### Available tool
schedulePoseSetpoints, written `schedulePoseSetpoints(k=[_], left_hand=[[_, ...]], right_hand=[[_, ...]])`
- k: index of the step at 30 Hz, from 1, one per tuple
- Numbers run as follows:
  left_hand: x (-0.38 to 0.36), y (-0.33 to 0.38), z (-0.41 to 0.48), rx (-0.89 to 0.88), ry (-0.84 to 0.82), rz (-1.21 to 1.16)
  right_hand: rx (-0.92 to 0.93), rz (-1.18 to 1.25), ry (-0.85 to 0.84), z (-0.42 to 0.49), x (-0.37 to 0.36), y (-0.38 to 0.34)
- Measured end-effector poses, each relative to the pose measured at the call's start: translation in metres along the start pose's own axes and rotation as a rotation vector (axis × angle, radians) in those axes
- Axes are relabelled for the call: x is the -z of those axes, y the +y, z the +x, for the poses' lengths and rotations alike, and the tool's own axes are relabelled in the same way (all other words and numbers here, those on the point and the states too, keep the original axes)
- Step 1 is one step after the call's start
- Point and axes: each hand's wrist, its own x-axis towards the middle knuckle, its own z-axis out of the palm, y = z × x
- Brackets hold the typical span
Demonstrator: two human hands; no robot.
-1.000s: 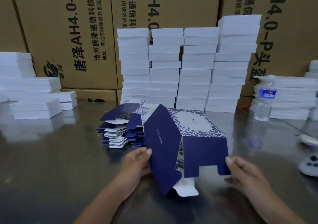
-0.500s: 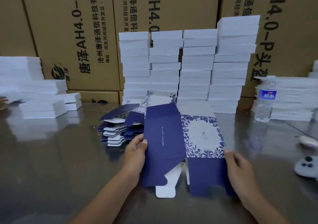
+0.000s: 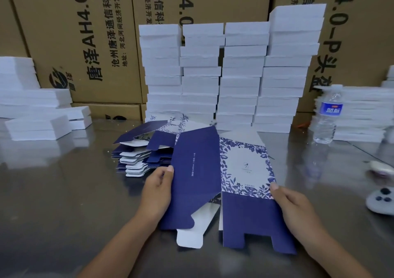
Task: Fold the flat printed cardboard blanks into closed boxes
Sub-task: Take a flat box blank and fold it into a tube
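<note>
A navy and white floral cardboard blank [image 3: 223, 177] stands partly opened between my hands above the steel table, its navy side panel on the left and its flowered face on the right. My left hand [image 3: 157, 190] grips the left edge of the navy panel, thumb on top. My right hand [image 3: 292, 205] holds the right edge near the flowered face's lower corner. White and navy flaps hang loose at the near end. A pile of flat blanks [image 3: 140, 152] lies behind my left hand.
Tall stacks of white foam blocks [image 3: 230, 75] stand at the back before brown cartons [image 3: 89, 38]. More white blocks [image 3: 38, 126] lie at the left and right. A water bottle [image 3: 327, 115] stands at the right. A small white controller [image 3: 381, 201] lies at the right edge.
The blank has swung from a tilted, bulged shape to a flatter one facing me. Both hands shifted up along its side edges; the lower flaps now hang toward me.
</note>
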Motion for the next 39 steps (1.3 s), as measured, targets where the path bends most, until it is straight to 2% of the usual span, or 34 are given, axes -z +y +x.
schedulePoseSetpoints(k=[10, 15, 21, 26, 33, 39], left_hand=[[0.003, 0.000, 0.004, -0.029, -0.094, 0.030], [0.002, -0.001, 0.000, -0.064, -0.139, 0.055], [0.002, -0.001, 0.002, 0.100, -0.177, -0.110], [0.004, -0.003, 0.003, 0.045, -0.105, 0.031], [0.006, -0.003, -0.003, 0.036, -0.167, 0.043], [0.008, 0.000, -0.003, 0.156, -0.177, -0.131]], right_hand=[[-0.093, 0.200, 0.050, 0.001, 0.004, -0.003], [-0.091, 0.146, 0.042, 0.000, 0.006, -0.004], [-0.071, 0.117, 0.003, 0.000, 0.005, -0.005], [-0.061, 0.030, -0.075, 0.000, 0.001, -0.001], [-0.086, 0.035, 0.044, 0.002, 0.003, -0.007], [-0.072, 0.011, 0.034, 0.003, 0.003, -0.002]])
